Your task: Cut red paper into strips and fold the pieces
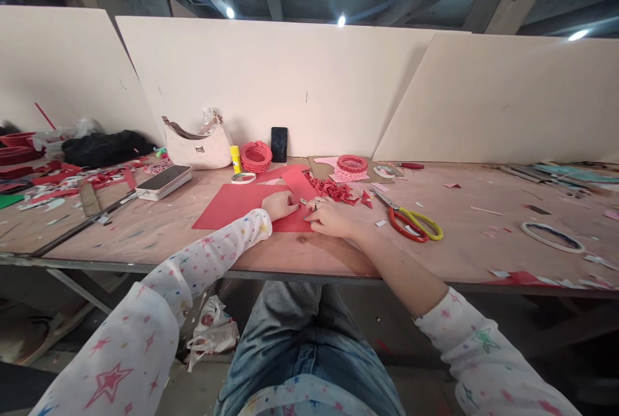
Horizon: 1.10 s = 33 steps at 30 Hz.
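Red paper sheets [227, 206] lie near the table's front edge. My left hand [280, 205] rests on them with its fingers bent together near a small pale piece; whatever it pinches is too small to name. Close beside it on the right, my right hand [329, 217] has its fingers closed at the paper's right part, and what they grip is hidden. Behind my right hand lies a pile of small folded red pieces [333, 189]. Scissors [411, 221] with red and yellow handles lie to the right, blades pointing away from me.
A white handbag [198, 147], glue stick [235, 159], red paper rings [256, 157], dark phone [279, 144] and pink-red ring stack [351, 168] stand behind. A white box-like device [164, 182] lies left, a tape roll [552, 237] right. The table edge [309, 275] runs in front.
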### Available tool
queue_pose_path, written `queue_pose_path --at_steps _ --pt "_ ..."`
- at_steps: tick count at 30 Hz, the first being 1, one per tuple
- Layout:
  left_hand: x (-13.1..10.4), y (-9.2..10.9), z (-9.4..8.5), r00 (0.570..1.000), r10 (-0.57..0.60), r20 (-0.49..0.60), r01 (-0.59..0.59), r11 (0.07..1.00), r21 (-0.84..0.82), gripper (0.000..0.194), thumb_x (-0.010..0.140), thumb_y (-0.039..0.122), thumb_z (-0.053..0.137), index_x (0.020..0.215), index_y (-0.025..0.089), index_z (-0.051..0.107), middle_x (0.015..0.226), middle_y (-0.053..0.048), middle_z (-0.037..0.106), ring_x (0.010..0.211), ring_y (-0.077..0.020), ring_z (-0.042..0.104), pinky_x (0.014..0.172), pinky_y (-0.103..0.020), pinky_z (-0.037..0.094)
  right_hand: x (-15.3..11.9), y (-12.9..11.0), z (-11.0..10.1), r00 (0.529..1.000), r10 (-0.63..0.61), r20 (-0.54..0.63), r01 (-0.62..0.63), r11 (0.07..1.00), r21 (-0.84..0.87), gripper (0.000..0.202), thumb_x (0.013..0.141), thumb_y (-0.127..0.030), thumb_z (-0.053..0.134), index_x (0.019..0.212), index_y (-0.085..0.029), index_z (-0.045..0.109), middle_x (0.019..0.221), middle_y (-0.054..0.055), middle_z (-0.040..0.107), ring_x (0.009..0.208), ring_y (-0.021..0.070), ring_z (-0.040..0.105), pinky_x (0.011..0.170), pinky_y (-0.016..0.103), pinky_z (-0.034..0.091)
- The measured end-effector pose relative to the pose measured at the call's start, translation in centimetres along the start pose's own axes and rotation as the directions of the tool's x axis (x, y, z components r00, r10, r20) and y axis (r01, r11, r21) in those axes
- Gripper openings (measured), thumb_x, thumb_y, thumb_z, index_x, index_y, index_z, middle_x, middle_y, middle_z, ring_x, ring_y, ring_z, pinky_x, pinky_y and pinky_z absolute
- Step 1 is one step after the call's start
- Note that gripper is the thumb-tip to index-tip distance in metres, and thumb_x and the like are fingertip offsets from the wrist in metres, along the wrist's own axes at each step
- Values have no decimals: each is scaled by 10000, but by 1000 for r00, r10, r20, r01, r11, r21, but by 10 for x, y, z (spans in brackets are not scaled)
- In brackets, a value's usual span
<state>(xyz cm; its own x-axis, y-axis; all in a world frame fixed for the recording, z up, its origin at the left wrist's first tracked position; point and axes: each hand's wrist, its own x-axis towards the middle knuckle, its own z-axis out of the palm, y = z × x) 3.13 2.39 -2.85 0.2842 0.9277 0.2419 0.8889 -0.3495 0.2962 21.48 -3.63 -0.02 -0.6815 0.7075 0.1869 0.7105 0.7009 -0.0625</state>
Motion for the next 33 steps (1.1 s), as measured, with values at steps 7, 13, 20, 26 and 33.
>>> queue_pose_path --at_steps 7,13,20,26,33 --pt "0 -3 -3 1000 23 -1 -23 1000 3 172 790 325 472 789 183 568 840 -29 628 765 -167 566 599 -244 396 -2 5 -1 995 70 -76 -74 996 -52 309 755 -167 466 1001 -213 647 1050 79 570 953 206 505 830 316 353" --pt "3 -13 -9 1000 1 3 -1 1000 11 155 774 307 496 797 178 580 898 -45 627 819 -180 568 659 -257 422 -9 21 1 937 348 -5 -347 933 -94 526 766 -265 484 1287 -262 411 1092 114 586 893 262 561 683 316 405" --pt "1 -14 -13 1000 11 10 -11 1000 10 152 771 274 496 822 169 592 882 -53 631 804 -181 573 651 -253 430 -6 19 -8 992 124 -21 -115 960 257 499 732 -154 459 1222 -239 507 1158 24 594 956 209 566 801 294 425" --pt "4 -15 -12 1000 22 19 -22 1000 6 158 776 280 494 803 163 597 866 -56 632 786 -181 575 653 -261 432 -12 8 -27 967 -99 234 -10 905 425 435 715 -211 527 1144 -245 590 1052 -12 650 831 169 594 732 238 423" --pt "6 -17 -10 999 32 25 -33 999 18 178 778 291 484 814 166 606 867 -48 634 784 -170 572 659 -249 437 -12 5 -29 959 -115 259 -12 898 440 459 695 -183 521 1146 -236 589 1092 -5 631 856 157 579 709 212 409"
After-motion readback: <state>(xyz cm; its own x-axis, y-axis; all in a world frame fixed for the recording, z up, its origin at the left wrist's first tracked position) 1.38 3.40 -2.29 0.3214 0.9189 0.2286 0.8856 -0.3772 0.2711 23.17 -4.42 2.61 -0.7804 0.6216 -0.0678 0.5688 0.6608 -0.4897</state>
